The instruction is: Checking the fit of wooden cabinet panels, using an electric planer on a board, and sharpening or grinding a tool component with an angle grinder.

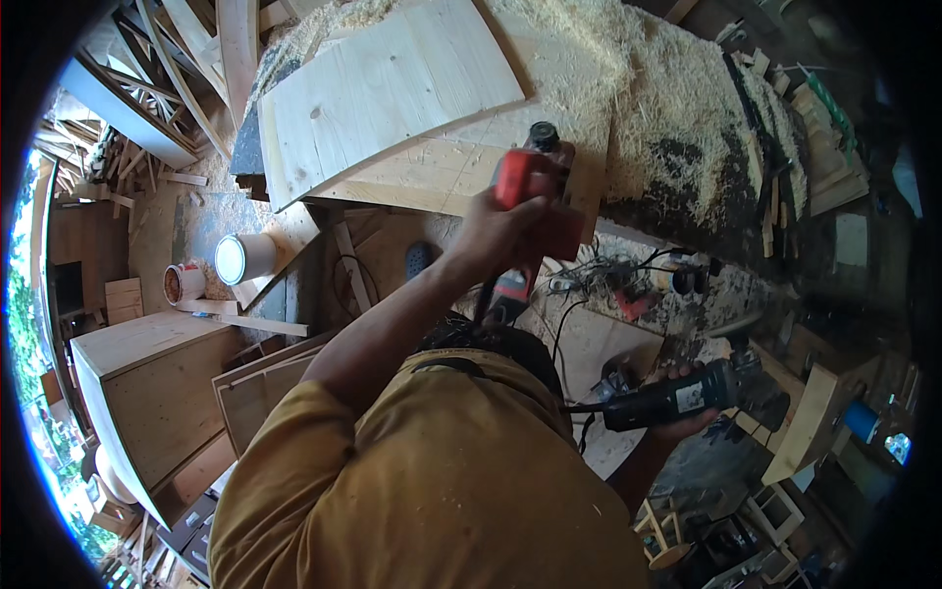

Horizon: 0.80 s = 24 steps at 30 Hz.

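My left hand point(498, 228) is wrapped round the handle of a red and black electric planer point(564, 234), which stands at the near edge of the workbench, with its dark round knob toward the back. Low on the right, my right hand point(685, 424) grips the dark body of an angle grinder point(677, 398); its disc point(738, 326) points away from me. A pale wooden panel point(392, 93) with a curved edge lies on the bench, left of the planer and apart from it.
Wood shavings point(687, 128) cover much of the bench. Cables point(564, 314) hang below its edge near my body. On the left are a white-lidded bucket point(245, 258), a wooden cabinet point(157, 393) and stacked timber strips point(147, 69). A small wooden stool point(667, 540) stands lower right.
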Each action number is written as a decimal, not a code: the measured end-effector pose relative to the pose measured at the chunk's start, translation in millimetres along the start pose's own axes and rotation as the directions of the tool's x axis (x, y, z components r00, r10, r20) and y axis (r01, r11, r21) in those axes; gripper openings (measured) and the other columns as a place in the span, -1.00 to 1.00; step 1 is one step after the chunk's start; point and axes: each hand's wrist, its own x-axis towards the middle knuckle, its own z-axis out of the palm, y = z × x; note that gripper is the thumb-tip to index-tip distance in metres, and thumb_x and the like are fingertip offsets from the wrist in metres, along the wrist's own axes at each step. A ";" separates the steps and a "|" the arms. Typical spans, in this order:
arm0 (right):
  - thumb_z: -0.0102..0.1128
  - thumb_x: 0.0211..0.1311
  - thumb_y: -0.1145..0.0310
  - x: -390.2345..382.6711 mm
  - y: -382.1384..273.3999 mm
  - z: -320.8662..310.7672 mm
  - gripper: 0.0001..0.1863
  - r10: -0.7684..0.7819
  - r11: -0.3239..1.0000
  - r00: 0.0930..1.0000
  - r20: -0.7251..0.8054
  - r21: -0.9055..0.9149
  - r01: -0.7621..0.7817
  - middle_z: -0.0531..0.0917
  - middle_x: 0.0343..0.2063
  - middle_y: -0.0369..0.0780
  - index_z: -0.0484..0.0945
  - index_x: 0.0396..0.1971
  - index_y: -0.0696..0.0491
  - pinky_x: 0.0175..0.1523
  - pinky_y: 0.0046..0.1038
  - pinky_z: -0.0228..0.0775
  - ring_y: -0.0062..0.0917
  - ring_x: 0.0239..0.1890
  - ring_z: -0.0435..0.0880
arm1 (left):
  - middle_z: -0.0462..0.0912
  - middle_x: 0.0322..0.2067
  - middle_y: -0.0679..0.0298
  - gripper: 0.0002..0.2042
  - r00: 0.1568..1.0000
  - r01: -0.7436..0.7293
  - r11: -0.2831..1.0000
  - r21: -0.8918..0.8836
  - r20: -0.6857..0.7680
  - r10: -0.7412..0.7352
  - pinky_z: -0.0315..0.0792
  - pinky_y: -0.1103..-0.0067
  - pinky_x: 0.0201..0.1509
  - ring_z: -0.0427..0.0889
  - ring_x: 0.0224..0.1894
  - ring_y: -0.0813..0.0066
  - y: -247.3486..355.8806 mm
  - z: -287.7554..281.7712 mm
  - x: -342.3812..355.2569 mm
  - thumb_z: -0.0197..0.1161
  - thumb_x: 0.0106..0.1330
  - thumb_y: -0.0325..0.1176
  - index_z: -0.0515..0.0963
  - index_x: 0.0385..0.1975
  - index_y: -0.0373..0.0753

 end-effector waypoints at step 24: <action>0.22 -0.04 0.10 27.5 43.4 31.6 -0.31 0.399 0.916 0.910 -0.114 -0.005 -0.402 0.42 -0.15 -0.11 0.23 0.07 0.13 0.04 -0.27 0.30 -0.31 -0.08 0.45 | 0.59 -0.28 0.22 -0.74 0.962 0.228 0.759 -0.610 0.020 -0.273 0.48 0.48 -0.05 0.60 -0.22 0.43 -129.4 -108.5 -22.7 0.07 0.30 -0.21 0.48 -0.17 -0.25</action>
